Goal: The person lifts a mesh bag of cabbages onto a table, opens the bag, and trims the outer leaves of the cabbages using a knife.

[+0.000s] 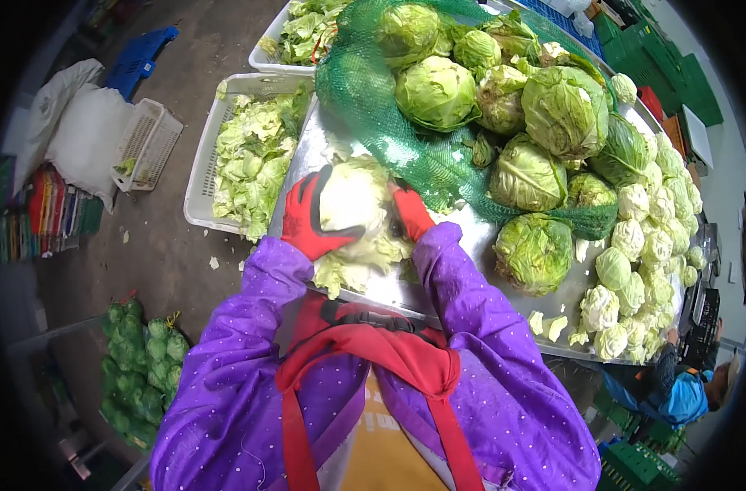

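Observation:
A pale, partly peeled cabbage point(353, 199) rests among loose leaves on the metal table, near its front edge. My left hand point(314, 215), in a red and black glove, lies spread against the cabbage's left side. My right hand point(411, 208), gloved alike, touches its right side; part of that hand's fingers is hidden. Torn outer leaves point(348, 270) lie below the cabbage. Beyond my right hand, a green mesh sack point(404, 141) lies spread out, with several unpeeled cabbages point(435, 92) on and in it. Another leafy cabbage point(534, 253) sits to the right.
Peeled cabbages point(646, 245) are heaped at the table's right end. A white crate point(201, 184) of leaves stands at the left, another point(262, 58) beyond it. Filled net sacks point(142, 362) lie at lower left. A person in blue point(686, 396) is at the far right.

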### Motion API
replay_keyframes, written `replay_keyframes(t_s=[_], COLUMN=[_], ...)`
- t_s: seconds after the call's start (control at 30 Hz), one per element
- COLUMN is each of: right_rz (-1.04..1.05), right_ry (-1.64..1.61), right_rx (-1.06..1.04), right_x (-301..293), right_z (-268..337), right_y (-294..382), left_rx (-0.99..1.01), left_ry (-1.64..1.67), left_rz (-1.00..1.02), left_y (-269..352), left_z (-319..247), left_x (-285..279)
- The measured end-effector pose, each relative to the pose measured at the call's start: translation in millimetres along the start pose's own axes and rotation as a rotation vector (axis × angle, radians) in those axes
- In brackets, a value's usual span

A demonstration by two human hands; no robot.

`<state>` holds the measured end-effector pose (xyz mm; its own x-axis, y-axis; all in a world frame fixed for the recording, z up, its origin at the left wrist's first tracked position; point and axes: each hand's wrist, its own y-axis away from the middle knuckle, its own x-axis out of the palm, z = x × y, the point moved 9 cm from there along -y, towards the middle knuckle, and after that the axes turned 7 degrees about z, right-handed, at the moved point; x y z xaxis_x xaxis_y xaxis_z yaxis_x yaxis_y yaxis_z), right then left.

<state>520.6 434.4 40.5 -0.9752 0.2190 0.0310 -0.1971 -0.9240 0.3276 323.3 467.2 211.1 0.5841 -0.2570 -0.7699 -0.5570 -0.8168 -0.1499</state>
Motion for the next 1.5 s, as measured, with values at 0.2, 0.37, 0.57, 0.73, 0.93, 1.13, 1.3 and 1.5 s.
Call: replay_keyframes(t_s=[0.2,0.37,0.57,0.73,0.93,1.13,1.3,1.5], right_rz=[0.184,0.095,-0.055,0.184,0.405,0.338,0.216,0.174], right_ry=[-0.216,0.019,-0.03,0.352,0.431,0.563,0.606,0.505], right_rx=[0.428,0.122,0.097,-0.268,-0.14,-0.104,-0.086,-0.119], right_x=[20,35,-31,38,74,71,63,53], right_z=[-1,53,7,141,114,109,99,106], right_y=[27,93,92,101,63,58,43,20], left_rx=[-0.044,-0.271,-0.203,-0.078,-0.33,-0.359,-0.292,-0.287], left_ry=[0.182,0.259,0.314,0.269,0.161,-0.021,0.024,-0.096], left_rz=[0.067,-0.294,-0.02,0.146,0.033,-0.186,-0.16,-0.117], left_y=[35,73,38,11,15,33,13,-7], left_z=[46,37,36,51,46,37,32,32], left_x=[-20,-1,-8,-12,-16,8,6,10])
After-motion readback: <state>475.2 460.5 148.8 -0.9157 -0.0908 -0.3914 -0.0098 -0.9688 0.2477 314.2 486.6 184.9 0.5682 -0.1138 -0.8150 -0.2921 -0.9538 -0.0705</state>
